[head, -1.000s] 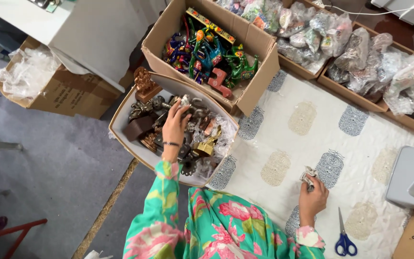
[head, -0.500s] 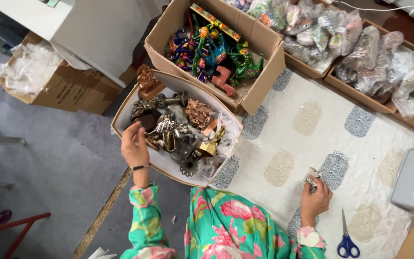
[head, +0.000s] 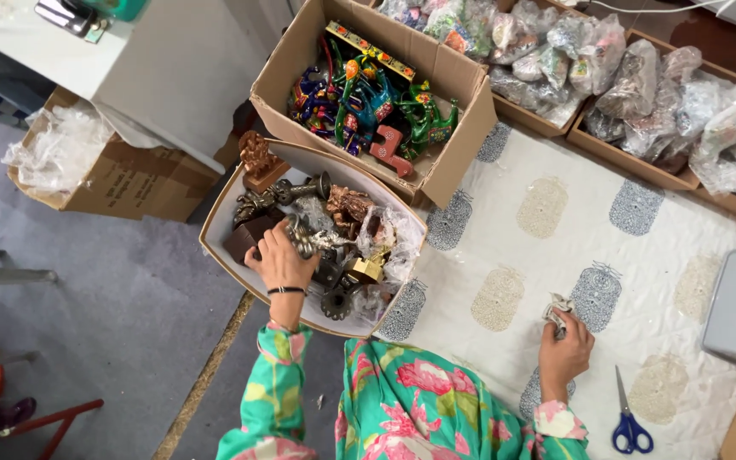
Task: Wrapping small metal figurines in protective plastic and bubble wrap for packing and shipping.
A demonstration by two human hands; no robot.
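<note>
Crowding the left hand (head: pixel 281 262), metal figurines (head: pixel 325 230) fill the tray (head: pixel 215 223); right-hand fingers (head: pixel 560 322) pinch crumpled wrapping (head: pixel 557 308).

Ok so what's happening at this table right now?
A person in a floral top reaches the left hand into a white box of metal figurines, fingers on one of them. The right hand holds a small wrapped object on the patterned cloth. Blue scissors lie nearby.
</note>
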